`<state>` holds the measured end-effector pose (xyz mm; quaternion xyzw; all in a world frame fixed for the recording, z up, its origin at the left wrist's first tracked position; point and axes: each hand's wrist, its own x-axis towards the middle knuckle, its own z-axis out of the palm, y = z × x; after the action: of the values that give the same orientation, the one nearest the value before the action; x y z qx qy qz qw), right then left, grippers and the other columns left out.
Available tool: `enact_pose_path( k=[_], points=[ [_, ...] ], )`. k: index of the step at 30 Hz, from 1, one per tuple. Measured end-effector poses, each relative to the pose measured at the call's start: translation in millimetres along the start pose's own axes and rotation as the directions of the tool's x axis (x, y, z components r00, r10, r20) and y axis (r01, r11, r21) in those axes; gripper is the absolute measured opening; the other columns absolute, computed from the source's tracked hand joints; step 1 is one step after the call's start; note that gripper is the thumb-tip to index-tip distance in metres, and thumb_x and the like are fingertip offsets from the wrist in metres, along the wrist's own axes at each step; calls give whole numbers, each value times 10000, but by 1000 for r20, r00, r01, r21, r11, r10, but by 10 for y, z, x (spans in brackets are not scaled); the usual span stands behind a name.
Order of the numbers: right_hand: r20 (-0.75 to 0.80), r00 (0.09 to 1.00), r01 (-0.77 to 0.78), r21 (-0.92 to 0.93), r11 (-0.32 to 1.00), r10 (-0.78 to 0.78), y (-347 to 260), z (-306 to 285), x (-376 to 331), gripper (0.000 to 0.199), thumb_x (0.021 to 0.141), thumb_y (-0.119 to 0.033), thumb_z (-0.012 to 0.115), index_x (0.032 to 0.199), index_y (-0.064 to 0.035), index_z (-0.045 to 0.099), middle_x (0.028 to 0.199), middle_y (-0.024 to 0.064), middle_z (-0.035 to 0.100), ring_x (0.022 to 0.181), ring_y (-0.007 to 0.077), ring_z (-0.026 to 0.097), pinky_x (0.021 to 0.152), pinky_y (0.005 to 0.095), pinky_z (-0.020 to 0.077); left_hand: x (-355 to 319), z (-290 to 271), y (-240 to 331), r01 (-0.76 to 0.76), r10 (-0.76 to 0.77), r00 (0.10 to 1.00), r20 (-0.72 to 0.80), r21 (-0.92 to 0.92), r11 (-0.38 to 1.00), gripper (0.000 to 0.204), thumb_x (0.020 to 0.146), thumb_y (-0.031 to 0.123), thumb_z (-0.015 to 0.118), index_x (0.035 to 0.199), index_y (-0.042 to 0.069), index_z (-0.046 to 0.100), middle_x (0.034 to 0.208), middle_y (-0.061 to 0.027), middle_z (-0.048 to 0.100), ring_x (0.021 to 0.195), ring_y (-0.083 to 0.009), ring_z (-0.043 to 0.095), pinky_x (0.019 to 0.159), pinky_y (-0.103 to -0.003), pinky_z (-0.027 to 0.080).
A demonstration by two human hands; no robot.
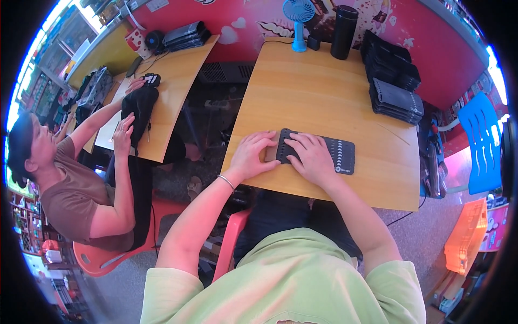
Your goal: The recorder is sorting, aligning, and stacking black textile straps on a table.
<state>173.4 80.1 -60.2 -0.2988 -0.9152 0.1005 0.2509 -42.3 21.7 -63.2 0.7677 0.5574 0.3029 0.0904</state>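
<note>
A flat, dark rectangular piece (346,154) with a column of pale moon-like shapes and small holes along its edges lies near the front edge of my wooden table (302,97). It looks like a folded case or pouch, but its exact kind cannot be told. My right hand (314,157) rests flat on its left half, fingers spread and pointing away from me. Beside its left edge is my left hand (252,155), wearing a bracelet, with thumb and fingers apart and the fingertips at that edge. Neither hand grips the piece.
Stacks of similar dark pieces (396,100) line the table's right side. A blue fan (298,24) and a black cylinder (343,32) stand at the back. At the left table, another person (81,189) handles a black item (141,116). A blue chair (479,143) stands right.
</note>
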Motion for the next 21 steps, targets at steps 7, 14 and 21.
enact_pose_path(
  k=[7,14,21],
  points=[
    [5,1000,1,18,1000,-1,7,3,20,415,809,-248,644,1190,-109,561,1260,86,533,1168,284,483,1002,422,358,21,-29,-11,-35,35,999,-6,10,999,434,694,285,757,1036,67,605,1327,-108,523,1225,-290,477,1036,-417,347],
    [-87,972,-219,-11,976,217,48,-411,-72,455,801,-241,666,1203,-63,548,1242,176,521,1165,351,479,1018,442,360,-15,-35,1,-6,7,999,-45,19,1000,374,782,294,700,1076,75,627,1389,-163,441,1244,-344,438,1034,-426,354],
    [-190,836,-535,-76,841,514,561,-612,-628,481,817,-207,674,1225,-19,500,1174,238,535,1076,364,535,900,414,446,-60,39,-74,126,-115,979,-167,55,991,314,854,216,616,1136,78,624,1322,-186,479,1237,-370,423,1039,-419,348]
  ],
)
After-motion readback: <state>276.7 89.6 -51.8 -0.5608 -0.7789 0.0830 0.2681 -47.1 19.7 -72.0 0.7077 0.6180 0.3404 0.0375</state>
